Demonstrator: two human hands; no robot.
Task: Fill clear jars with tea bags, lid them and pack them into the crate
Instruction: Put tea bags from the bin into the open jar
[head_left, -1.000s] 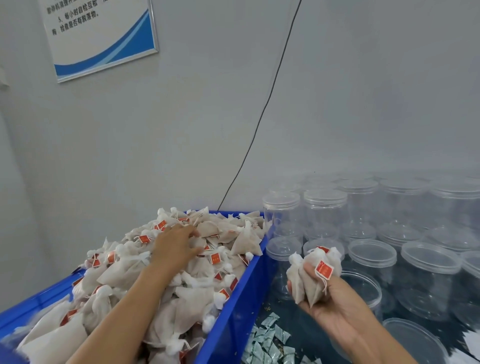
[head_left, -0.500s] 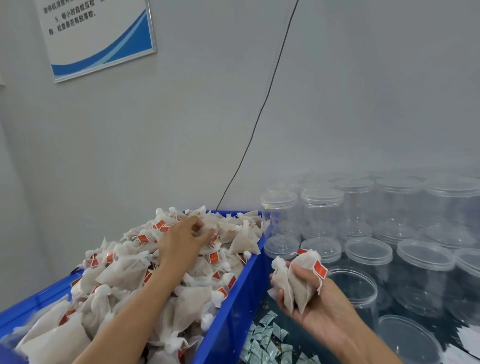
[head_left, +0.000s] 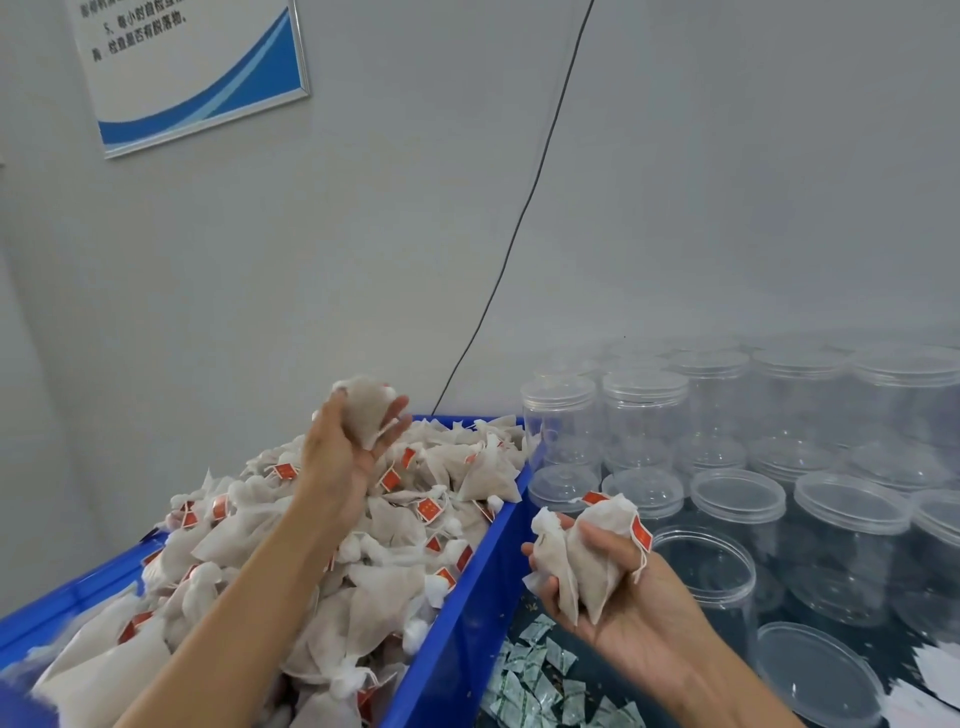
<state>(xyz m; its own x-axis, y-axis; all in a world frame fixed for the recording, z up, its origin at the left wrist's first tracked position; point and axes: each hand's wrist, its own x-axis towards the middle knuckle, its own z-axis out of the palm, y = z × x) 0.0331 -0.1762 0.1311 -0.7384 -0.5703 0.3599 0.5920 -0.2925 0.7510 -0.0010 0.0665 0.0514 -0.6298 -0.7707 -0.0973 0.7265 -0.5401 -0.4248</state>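
A blue crate (head_left: 457, 613) at the lower left is heaped with white tea bags (head_left: 384, 587) carrying red tags. My left hand (head_left: 343, 452) is raised above the heap and grips one tea bag (head_left: 366, 410) in its fingers. My right hand (head_left: 618, 597), palm up to the right of the crate, holds a small bunch of tea bags (head_left: 582, 556). Just right of that hand stands an open clear jar (head_left: 711, 566). Several more clear jars (head_left: 852, 530), some lidded, fill the right side.
Small green and white sachets (head_left: 530, 680) lie scattered on the dark table below my right hand. A black cable (head_left: 524, 218) runs down the grey wall behind the crate. A framed notice (head_left: 192, 67) hangs at the upper left.
My left hand has lifted off the heap with a tea bag in its grip. My right hand has shifted slightly left and down, still holding its bunch.
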